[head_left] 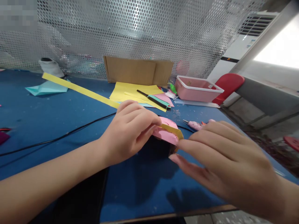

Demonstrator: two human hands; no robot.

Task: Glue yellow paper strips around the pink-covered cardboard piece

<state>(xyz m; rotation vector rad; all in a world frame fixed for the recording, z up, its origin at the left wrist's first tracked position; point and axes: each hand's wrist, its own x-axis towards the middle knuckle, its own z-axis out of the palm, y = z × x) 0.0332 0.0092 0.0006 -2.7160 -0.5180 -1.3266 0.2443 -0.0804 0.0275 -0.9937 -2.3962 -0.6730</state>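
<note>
Both forearms reach in over a blue table (142,199), the hands angled toward each other above its near edge. The left hand (133,132), fingers curled, pinches a yellow strip (79,88) against a pink piece (165,135); the strip's long end trails toward the far left. The right hand's (229,161) thumb and forefinger close on the strip's bent end, at the piece's right side. Behind lie yellow paper (130,88), a cutter (156,99) and a pink bin (198,91). The right hand partly hides a pink tool (194,125).
</note>
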